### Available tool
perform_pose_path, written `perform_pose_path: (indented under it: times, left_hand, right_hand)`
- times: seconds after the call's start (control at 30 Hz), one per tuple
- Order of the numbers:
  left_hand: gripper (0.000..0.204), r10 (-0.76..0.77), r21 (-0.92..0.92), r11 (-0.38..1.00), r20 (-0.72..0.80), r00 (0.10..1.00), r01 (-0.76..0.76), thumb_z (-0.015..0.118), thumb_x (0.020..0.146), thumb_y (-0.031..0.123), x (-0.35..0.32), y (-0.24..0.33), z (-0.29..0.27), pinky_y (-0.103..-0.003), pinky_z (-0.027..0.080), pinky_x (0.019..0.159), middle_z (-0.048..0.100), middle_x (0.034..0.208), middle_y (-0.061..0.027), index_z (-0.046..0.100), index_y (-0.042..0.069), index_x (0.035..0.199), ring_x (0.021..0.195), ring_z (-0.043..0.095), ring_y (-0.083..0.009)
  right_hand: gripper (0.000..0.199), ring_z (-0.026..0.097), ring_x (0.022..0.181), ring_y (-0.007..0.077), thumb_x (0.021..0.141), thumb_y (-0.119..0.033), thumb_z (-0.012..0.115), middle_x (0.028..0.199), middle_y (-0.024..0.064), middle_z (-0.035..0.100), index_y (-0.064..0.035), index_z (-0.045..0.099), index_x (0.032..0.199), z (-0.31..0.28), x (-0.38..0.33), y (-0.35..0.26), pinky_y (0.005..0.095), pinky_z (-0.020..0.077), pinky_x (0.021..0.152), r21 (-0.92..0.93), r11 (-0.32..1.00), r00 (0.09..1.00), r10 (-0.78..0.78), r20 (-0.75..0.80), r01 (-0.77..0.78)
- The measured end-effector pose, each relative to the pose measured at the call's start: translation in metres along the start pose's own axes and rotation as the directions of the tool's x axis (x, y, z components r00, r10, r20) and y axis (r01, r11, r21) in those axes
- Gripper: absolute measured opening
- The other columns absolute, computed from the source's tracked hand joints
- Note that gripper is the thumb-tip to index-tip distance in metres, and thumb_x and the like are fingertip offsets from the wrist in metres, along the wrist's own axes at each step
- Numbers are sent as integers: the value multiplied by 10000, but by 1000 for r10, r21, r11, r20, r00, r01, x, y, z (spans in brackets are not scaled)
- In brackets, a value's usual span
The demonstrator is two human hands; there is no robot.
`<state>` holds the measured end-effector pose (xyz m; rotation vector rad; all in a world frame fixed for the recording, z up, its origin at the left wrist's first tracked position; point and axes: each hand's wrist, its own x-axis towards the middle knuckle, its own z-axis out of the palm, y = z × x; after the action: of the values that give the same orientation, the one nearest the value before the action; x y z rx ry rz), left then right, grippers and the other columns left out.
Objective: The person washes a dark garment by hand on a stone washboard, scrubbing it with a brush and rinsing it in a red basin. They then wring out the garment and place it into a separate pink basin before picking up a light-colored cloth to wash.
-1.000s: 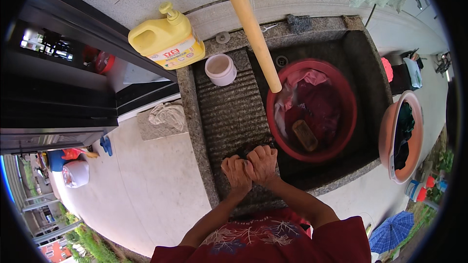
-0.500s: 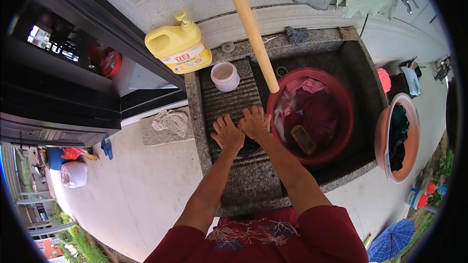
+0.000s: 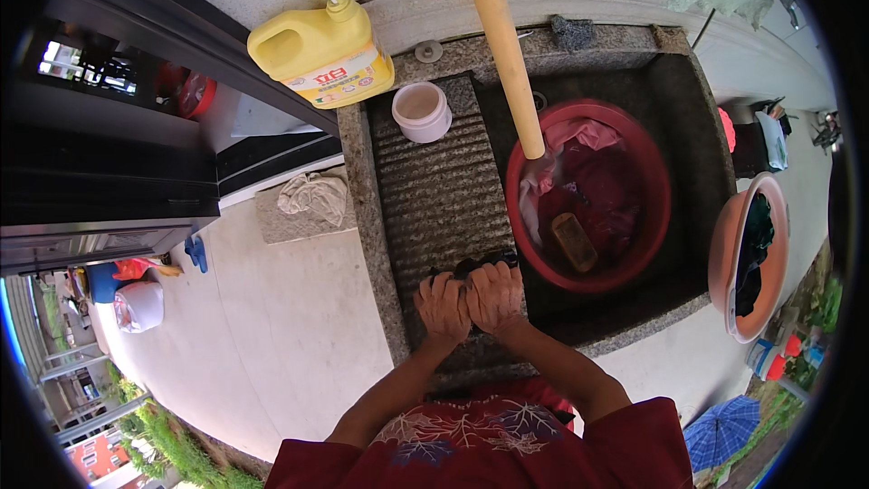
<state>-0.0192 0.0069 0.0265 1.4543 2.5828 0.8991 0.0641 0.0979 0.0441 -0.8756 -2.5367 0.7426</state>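
Note:
Side by side at the near end of the ribbed stone washboard, my left hand and my right hand are closed with fingers curled over a dark cloth. Only a dark strip of the cloth shows past my fingers; the rest is hidden under them. Right of the washboard, in the stone sink, stands a red basin of water with red and pink clothes soaking. A scrubbing brush lies in it. A pale pink tub stands at the washboard's far end.
A yellow pump jug stands at the sink's far left corner. A wooden pole slants over the sink toward the basin. Right of the sink is a peach tub with dark clothes. A blue umbrella lies at lower right.
Both hands have moved down the washboard toward me, from its middle to its near end. Their fingers have gone from stretched out to curled around the dark cloth.

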Motion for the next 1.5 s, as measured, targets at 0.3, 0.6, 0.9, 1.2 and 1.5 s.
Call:
perform_pose_path:
  times: [0.3,0.6,0.9,1.2,1.5]
  left_hand:
    - [194,-286,231,945,242,927,231,500,918,257,60,-19,26,-434,379,750,490,989,-103,541,70,948,879,449,-287]
    - [395,-210,72,978,402,891,198,522,908,252,53,2,-22,-568,318,907,281,1348,-176,430,107,1264,1205,310,-398]
    - [318,9,238,967,317,948,-89,565,897,238,26,-1,-2,-492,469,785,464,1110,-163,460,105,1166,954,501,-373]
    - [683,-582,-221,606,532,615,764,404,887,631,84,-42,7,-527,410,883,480,1177,-178,415,83,1294,1092,481,-345]
    - [846,-485,-377,282,737,470,882,727,715,533,73,-23,-47,-552,187,1062,363,1426,-172,429,80,1365,1360,258,-303]
  right_hand:
    - [150,524,780,258,786,-218,561,755,68,545,-89,560,709,34,69,21,469,395,653,-221,966,990,141,28,-131]
    - [298,464,936,252,808,-270,557,965,72,482,-91,590,1044,1,34,12,458,348,745,-50,988,983,137,-121,-144]
    - [170,528,835,260,794,-250,574,852,44,545,-95,504,782,12,19,15,401,417,680,-192,960,970,224,97,-203]
    - [542,399,1083,382,758,-420,683,1153,176,404,-151,503,1193,-9,8,37,485,428,835,28,991,991,129,-32,-128]
    - [214,560,768,201,727,-43,558,846,86,552,-42,592,938,-126,-18,33,289,445,718,429,902,941,183,-285,-45]
